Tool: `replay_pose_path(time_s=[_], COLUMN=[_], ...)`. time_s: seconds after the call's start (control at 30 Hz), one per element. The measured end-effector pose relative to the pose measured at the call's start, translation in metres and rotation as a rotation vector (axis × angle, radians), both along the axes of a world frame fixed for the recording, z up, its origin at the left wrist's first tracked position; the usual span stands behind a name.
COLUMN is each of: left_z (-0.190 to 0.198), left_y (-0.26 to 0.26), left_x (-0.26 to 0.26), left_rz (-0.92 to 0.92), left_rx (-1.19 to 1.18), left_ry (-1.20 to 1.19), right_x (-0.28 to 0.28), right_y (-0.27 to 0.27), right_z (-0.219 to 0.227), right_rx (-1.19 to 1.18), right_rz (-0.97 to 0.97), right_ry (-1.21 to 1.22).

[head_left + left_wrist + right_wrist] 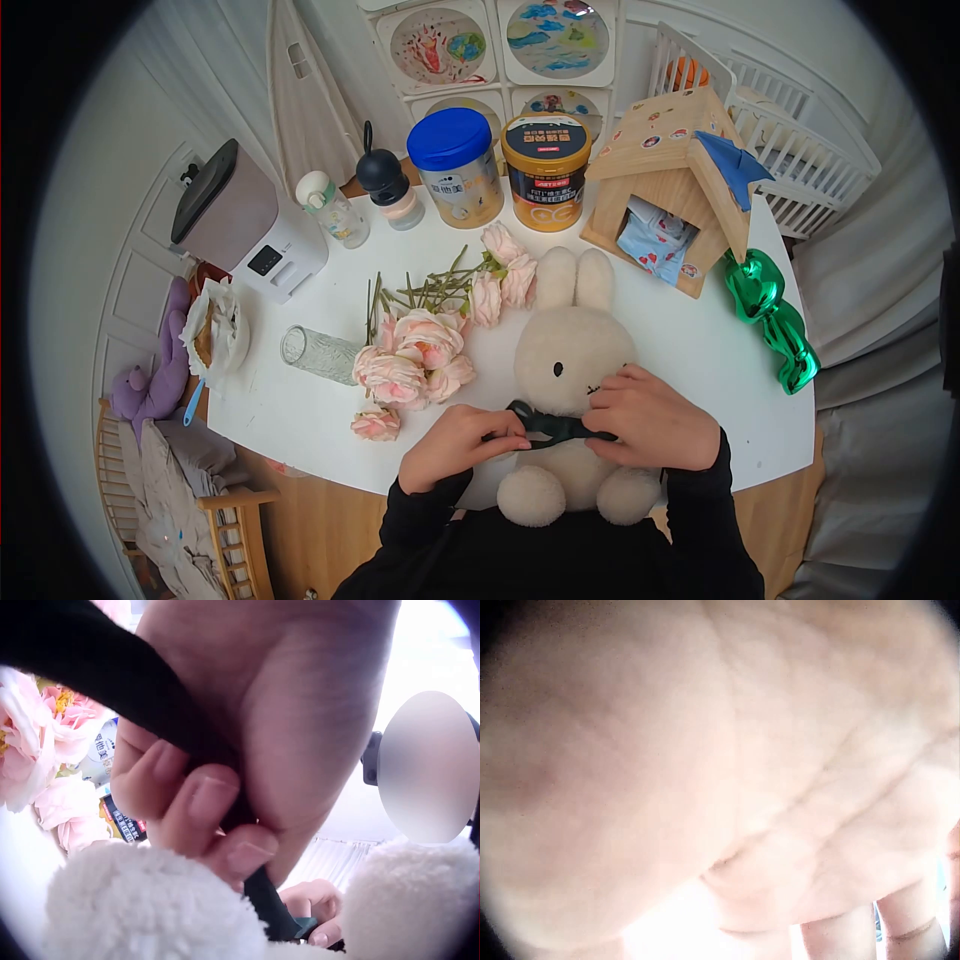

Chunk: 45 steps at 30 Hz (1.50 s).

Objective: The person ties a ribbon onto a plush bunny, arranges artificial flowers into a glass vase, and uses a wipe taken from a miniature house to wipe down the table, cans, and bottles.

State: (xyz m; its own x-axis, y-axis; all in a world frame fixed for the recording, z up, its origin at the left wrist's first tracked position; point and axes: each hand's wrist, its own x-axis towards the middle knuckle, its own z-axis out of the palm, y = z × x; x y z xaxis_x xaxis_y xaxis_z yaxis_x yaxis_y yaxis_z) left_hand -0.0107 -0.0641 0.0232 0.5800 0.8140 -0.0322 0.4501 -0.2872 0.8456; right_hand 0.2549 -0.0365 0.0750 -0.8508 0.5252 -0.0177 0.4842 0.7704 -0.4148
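A cream plush bunny [570, 345] sits facing me at the table's front edge, its feet [150, 907] large in the left wrist view. A dark ribbon [562, 430] crosses under its chin. My left hand [460, 445] pinches one side of the ribbon [247, 817] between thumb and curled fingers, and a loose length runs back past the palm. On the other side my right hand [655, 415] grips the ribbon, its thumb low and its fingers by the bunny's cheek. The right palm [705, 750] fills the right wrist view and hides the ribbon there.
Pink artificial flowers [425, 350] and a ribbed glass vase [318, 355] lie left of the bunny. Behind stand a blue-lidded can [455, 170], a gold can [545, 175], bottles [388, 190], a grey-white appliance [260, 235] and a wooden house [665, 190]. A green foil balloon [775, 320] lies right.
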Motion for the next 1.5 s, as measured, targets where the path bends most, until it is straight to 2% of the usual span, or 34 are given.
replay_pose_path(time_s=[0.03, 0.1, 0.2, 0.43, 0.5, 0.63, 0.7, 0.73, 0.83, 0.87, 0.93, 1.0, 1.03, 1.07, 1.17, 1.27, 1.4, 1.47, 1.5], left_z=[0.0, 0.0, -0.002, -0.002, -0.005, -0.002, 0.003, 0.007, 0.013, 0.011, 0.006, 0.001, 0.001, -0.002, -0.013, -0.012, -0.011, -0.015, -0.016], left_y=[0.001, 0.001, 0.002, 0.005, 0.005, 0.006, 0.004, 0.003, 0.002, 0.002, 0.004, 0.005, 0.008, 0.009, 0.01, 0.008, 0.008, 0.011, 0.011], left_x=[-0.002, -0.006, -0.009, -0.014, -0.019, -0.019, -0.011, -0.008, -0.002, -0.002, 0.0, 0.006, 0.011, 0.013, 0.017, 0.021, 0.022, 0.014, 0.009], left_rz=[0.001, -0.01, -0.055, -0.2, -0.29, -0.317, -0.217, -0.216, -0.159, -0.133, -0.112, 0.19, 0.221, 0.221, 0.056, 0.005, 0.01, -0.021, -0.052], left_rx=[-0.002, -0.017, -0.057, -0.161, -0.16, -0.218, -0.206, -0.206, -0.145, -0.142, -0.142, -0.003, 0.007, 0.009, -0.09, -0.015, -0.052, -0.044, -0.037], left_ry=[-0.002, -0.153, -0.138, -0.112, -0.107, -0.036, -0.158, -0.16, -0.282, -0.367, -0.449, -0.396, -0.309, -0.307, -0.158, -0.117, -0.104, -0.114, -0.126], right_x=[0.002, 0.007, 0.009, 0.01, 0.014, 0.009, 0.003, 0.0, -0.013, -0.021, -0.033, -0.034, -0.033, -0.032, -0.027, -0.026, -0.022, -0.016, -0.012], right_y=[0.003, 0.008, 0.017, 0.03, 0.037, 0.034, 0.027, 0.023, 0.009, 0.004, -0.004, -0.006, -0.007, -0.007, -0.008, -0.006, -0.004, -0.003, -0.003], right_z=[-0.001, -0.007, -0.01, -0.012, -0.012, -0.009, -0.004, -0.002, -0.004, -0.01, -0.025, -0.029, -0.032, -0.033, -0.023, -0.021, -0.018, -0.01, -0.007], right_rx=[-0.002, 0.035, 0.029, 0.054, -0.001, 0.013, 0.163, 0.163, -0.012, -0.012, -0.133, -0.054, -0.052, -0.051, -0.117, -0.224, -0.322, -0.366, -0.372], right_rz=[0.001, -0.064, -0.16, -0.171, -0.229, -0.23, -0.273, -0.271, 0.06, 0.059, 0.237, 0.265, 0.279, 0.294, 0.277, 0.284, 0.283, 0.263, 0.259], right_ry=[-0.002, 0.055, 0.131, 0.134, 0.081, 0.064, 0.265, 0.264, 0.285, 0.285, 0.244, 0.245, 0.249, 0.253, 0.226, 0.305, 0.297, 0.102, 0.103])
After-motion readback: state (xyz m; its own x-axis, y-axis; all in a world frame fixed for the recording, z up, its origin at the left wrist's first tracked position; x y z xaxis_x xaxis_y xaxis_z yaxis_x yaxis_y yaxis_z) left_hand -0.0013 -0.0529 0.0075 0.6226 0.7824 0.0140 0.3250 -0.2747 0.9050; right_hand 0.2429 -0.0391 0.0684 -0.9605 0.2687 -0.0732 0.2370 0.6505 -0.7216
